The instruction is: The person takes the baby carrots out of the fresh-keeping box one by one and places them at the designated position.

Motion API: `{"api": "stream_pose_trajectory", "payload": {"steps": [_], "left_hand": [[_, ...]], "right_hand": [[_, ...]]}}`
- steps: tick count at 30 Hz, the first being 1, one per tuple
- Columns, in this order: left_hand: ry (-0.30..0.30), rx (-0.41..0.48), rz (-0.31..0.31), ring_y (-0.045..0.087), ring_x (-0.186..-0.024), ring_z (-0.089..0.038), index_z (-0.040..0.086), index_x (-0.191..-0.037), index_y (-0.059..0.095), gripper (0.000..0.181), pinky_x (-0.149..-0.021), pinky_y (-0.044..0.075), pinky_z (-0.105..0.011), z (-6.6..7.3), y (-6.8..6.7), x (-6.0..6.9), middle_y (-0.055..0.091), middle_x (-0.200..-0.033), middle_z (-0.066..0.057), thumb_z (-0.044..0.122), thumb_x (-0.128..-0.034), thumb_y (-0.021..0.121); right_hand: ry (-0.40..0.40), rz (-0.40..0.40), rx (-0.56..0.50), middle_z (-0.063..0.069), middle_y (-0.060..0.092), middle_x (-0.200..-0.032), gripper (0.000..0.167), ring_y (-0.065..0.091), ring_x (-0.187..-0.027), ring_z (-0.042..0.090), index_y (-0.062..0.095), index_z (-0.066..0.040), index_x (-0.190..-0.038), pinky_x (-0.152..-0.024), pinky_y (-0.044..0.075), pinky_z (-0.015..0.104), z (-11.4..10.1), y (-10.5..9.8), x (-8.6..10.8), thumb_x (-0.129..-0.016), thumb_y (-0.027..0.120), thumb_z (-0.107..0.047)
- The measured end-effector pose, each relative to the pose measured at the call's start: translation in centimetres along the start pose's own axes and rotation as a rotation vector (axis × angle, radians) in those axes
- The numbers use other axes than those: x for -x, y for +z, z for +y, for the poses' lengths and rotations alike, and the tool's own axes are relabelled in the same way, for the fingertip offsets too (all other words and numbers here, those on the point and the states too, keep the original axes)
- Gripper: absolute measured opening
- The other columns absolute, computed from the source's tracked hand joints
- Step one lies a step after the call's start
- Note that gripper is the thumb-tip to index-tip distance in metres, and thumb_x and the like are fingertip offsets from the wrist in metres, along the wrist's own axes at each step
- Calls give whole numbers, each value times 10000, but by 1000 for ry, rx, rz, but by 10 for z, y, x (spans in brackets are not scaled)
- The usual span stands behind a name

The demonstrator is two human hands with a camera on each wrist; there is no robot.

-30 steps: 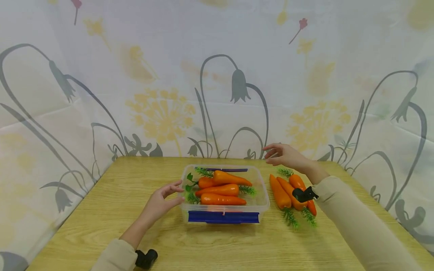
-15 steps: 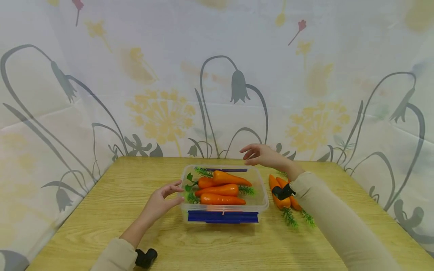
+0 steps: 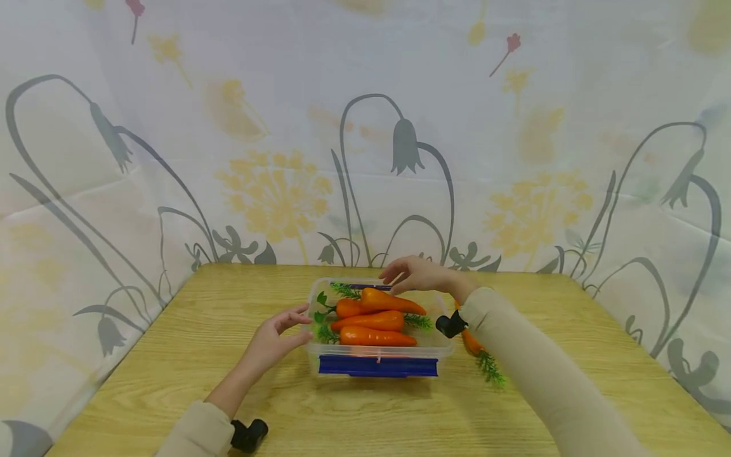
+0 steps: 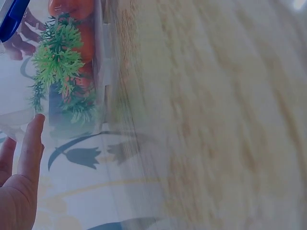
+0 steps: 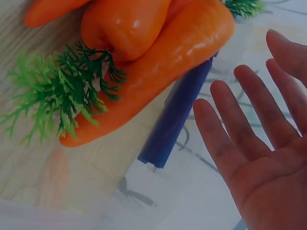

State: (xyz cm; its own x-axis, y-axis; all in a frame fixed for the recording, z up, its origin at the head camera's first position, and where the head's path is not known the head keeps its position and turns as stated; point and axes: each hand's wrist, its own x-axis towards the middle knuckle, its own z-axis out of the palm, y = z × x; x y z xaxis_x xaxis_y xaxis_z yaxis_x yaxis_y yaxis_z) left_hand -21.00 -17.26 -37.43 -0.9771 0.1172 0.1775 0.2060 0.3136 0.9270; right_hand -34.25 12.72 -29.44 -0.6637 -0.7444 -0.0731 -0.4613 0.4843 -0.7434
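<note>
Right hand [image 3: 425,274] near crosswise carrot [image 3: 391,301], tip [image 3: 421,310] rightward.

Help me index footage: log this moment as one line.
left hand: left of container; right hand: empty, near container's far side; carrots: inside, also on table, right

One desk [image 3: 320,419]; one box [image 3: 435,351] with two blue latches [image 3: 378,366]. Four carrots [image 3: 368,320] show in the box; on the desk, at least one carrot [image 3: 474,343], partly covered by one of two sleeves [image 3: 528,355], so the total there cannot be told. One left hand [image 3: 271,339], one right hand [image 3: 422,275]; two black mounts [image 3: 249,435]; one cloth [image 3: 274,76].
</note>
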Motion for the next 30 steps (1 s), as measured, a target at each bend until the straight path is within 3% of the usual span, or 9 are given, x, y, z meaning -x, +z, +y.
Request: {"api": "stream_pose_trajectory", "payload": {"steps": [9, 13, 20, 26, 30], "left_hand": [[5, 3, 1, 360, -1295, -331, -5, -1086, 637, 262, -980, 358, -521, 0, 0, -1, 438, -1407, -59, 112, -855, 677], [7, 3, 4, 358, -1295, -335, -5, -1089, 636, 279, -982, 353, -527, -1, 0, -1, 433, -1410, -56, 134, -852, 685], [4, 4, 8, 365, -1292, -332, -1, -1087, 639, 278, -977, 362, -522, 0, -1, 0, 435, -1409, -55, 135, -849, 690], [-2, 3, 8, 374, -1288, -316, 13, -1081, 649, 267, -977, 363, -518, -1, 0, -1, 442, -1405, -45, 141, -849, 690], [0, 0, 6, 377, -1286, -318, 15, -1086, 650, 267, -979, 358, -523, -1, -1, 0, 442, -1405, -44, 137, -851, 687]], "right_hand": [[24, -101, 88, 177, 533, -1243, 406, 520, -1127, 321, 522, 40, -1267, -902, 461, 345, 1, 10, -14, -874, 611, -6], [33, -99, 110, 148, 536, -1222, 413, 540, -1101, 297, 534, 10, -1264, -904, 458, 352, 1, 13, -17, -863, 629, -4], [-26, -112, 214, 87, 533, -1217, 382, 475, -1155, 288, 594, -40, -1197, -976, 398, 394, -3, 20, -19, -828, 650, 38], [5, -126, 250, 121, 512, -1193, 432, 540, -1025, 250, 591, -91, -1231, -871, 469, 343, -5, 23, -21, -823, 665, 27], [15, -170, 235, 157, 518, -1242, 476, 552, -1060, 274, 552, -91, -1273, -858, 481, 334, -6, 26, -23, -823, 684, -7]]}}
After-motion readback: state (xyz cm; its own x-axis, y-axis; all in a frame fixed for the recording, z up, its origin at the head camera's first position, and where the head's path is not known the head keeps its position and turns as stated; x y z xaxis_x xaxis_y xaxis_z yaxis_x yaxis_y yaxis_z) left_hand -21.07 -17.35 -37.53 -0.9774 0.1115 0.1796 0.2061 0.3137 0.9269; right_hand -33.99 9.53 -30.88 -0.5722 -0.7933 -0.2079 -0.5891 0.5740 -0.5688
